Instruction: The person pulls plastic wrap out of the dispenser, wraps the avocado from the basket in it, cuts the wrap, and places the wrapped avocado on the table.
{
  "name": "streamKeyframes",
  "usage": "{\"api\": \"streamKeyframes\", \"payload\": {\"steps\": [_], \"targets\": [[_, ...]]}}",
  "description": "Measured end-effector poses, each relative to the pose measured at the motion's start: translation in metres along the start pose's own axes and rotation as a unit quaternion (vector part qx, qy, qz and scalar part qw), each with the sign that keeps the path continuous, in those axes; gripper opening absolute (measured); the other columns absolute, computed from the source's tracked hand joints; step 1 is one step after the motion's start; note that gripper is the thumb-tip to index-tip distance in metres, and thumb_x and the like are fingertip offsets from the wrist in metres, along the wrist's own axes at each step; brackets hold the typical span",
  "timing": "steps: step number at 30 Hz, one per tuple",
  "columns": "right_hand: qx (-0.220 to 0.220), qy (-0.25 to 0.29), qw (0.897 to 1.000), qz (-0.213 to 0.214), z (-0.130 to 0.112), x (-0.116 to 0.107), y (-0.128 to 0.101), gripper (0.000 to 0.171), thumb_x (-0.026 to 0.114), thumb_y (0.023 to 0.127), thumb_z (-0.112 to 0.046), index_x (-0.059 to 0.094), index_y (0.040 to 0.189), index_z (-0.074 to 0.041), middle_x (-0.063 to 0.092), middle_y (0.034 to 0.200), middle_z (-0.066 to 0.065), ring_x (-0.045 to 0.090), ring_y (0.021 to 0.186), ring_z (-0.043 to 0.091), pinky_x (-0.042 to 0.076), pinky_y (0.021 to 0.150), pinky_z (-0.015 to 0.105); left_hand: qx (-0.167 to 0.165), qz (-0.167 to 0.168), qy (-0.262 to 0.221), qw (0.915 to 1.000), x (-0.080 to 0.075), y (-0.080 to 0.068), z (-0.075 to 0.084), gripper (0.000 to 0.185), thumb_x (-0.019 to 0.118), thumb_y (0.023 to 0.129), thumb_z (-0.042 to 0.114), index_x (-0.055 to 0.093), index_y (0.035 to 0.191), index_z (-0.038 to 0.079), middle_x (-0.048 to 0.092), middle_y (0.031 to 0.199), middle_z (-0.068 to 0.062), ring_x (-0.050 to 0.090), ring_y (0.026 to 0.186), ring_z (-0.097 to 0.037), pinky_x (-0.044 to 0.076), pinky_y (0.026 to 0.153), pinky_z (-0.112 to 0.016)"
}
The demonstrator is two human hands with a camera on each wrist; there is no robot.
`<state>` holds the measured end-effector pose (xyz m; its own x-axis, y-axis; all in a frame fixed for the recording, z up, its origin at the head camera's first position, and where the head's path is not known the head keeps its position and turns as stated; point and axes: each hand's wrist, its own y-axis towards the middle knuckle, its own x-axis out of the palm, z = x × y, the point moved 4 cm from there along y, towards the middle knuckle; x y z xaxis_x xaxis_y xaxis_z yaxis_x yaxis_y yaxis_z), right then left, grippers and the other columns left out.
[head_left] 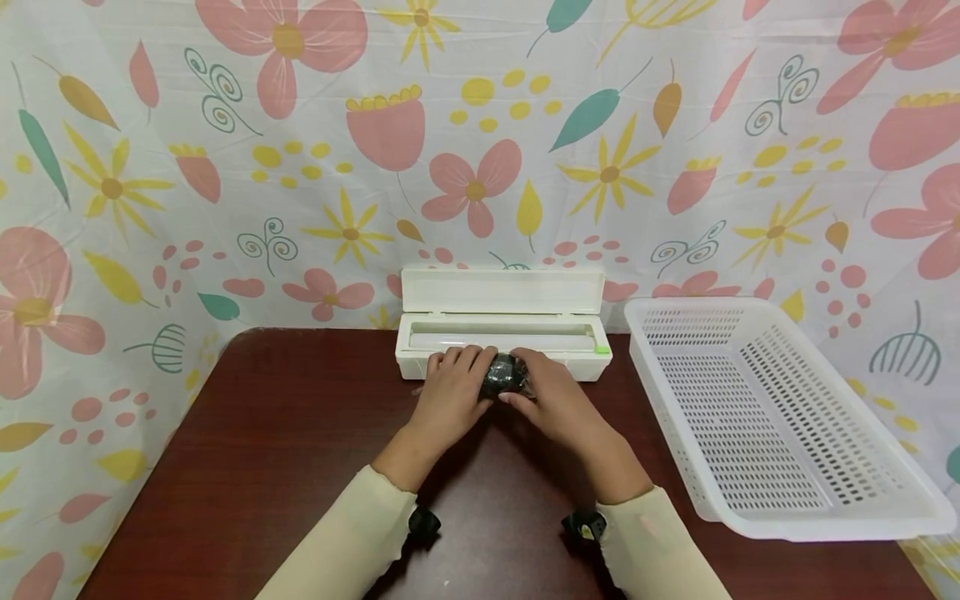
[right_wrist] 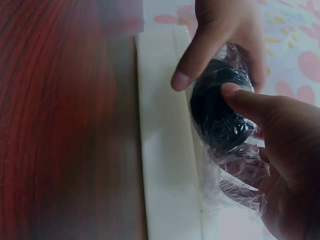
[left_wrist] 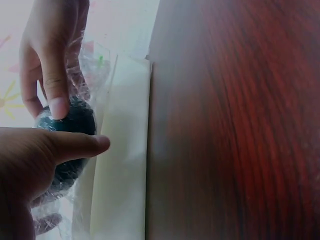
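A dark, rounded object (head_left: 504,375) wrapped in clear cling film is held between both hands, over the front of a white cling film dispenser (head_left: 420,367). My left hand (head_left: 450,390) grips one end of it, its thumb reaching across the near side. At the other end my right hand (head_left: 558,398) pinches it; in the right wrist view the right thumb (right_wrist: 240,95) presses on the dark surface. Loose, crinkled film (right_wrist: 235,175) bunches around the object near the right hand. Most fingers are hidden behind it in the wrist views.
The dispenser's lid (head_left: 502,292) stands raised at the back, and a film roll (head_left: 435,341) lies inside. A green slider (head_left: 602,350) sits at its right end. On the right of the dark wooden table (head_left: 285,467) is a white perforated basket (head_left: 675,433). Flowered cloth (head_left: 480,125) hangs behind.
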<state>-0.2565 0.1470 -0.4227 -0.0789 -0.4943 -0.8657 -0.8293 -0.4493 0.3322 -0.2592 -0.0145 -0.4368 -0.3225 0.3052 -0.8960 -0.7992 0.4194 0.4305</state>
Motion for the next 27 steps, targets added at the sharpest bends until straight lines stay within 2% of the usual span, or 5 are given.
{"api": "streamKeyframes", "payload": {"steps": [4, 12, 20, 24, 27], "targets": [[-0.005, -0.006, 1.000, 0.002, 0.001, 0.003, 0.001, 0.065, 0.076, 0.092, -0.028, 0.047, 0.142, 0.002, 0.062, 0.131, 0.020, 0.062, 0.121, 0.037, 0.048, 0.103, 0.054, -0.003, 0.009, 0.004, 0.9999, 0.001, 0.001, -0.003, 0.073, 0.089, 0.077, 0.029, 0.053, 0.140, 0.017, 0.064, 0.129, -0.003, 0.057, 0.120, -0.028, 0.044, 0.096, -0.049], [-0.006, -0.016, 1.000, 0.010, 0.004, 0.004, 0.004, 0.064, 0.072, 0.094, -0.031, 0.047, 0.146, -0.002, 0.059, 0.134, 0.019, 0.059, 0.123, 0.037, 0.045, 0.104, 0.058, -0.016, -0.019, -0.011, 0.9996, -0.001, 0.007, -0.010, 0.069, 0.085, 0.083, 0.034, 0.054, 0.142, 0.015, 0.060, 0.135, -0.006, 0.055, 0.125, -0.029, 0.045, 0.099, -0.051], [0.006, -0.051, 0.999, -0.006, 0.003, 0.005, 0.004, 0.068, 0.067, 0.097, -0.038, 0.043, 0.152, -0.005, 0.053, 0.142, 0.018, 0.054, 0.130, 0.037, 0.043, 0.108, 0.059, -0.012, -0.059, 0.000, 0.9982, 0.000, 0.009, -0.017, 0.079, 0.079, 0.088, 0.041, 0.043, 0.153, 0.014, 0.056, 0.142, -0.008, 0.050, 0.132, -0.031, 0.042, 0.102, -0.052], [-0.005, -0.069, 0.997, -0.017, 0.004, 0.007, 0.003, 0.077, 0.073, 0.093, -0.038, 0.039, 0.154, -0.006, 0.053, 0.143, 0.019, 0.054, 0.130, 0.038, 0.043, 0.108, 0.059, -0.015, -0.067, 0.011, 0.9976, -0.001, 0.009, -0.020, 0.086, 0.078, 0.087, 0.045, 0.038, 0.157, 0.014, 0.055, 0.145, -0.008, 0.048, 0.134, -0.031, 0.041, 0.101, -0.050], [-0.025, -0.086, 0.996, 0.002, 0.006, 0.007, 0.004, 0.077, 0.079, 0.089, -0.032, 0.043, 0.151, -0.005, 0.054, 0.139, 0.018, 0.056, 0.126, 0.037, 0.045, 0.105, 0.058, -0.020, -0.071, 0.011, 0.9972, 0.000, 0.009, -0.020, 0.090, 0.079, 0.086, 0.046, 0.035, 0.158, 0.013, 0.053, 0.147, -0.008, 0.046, 0.135, -0.031, 0.040, 0.102, -0.050]]}}
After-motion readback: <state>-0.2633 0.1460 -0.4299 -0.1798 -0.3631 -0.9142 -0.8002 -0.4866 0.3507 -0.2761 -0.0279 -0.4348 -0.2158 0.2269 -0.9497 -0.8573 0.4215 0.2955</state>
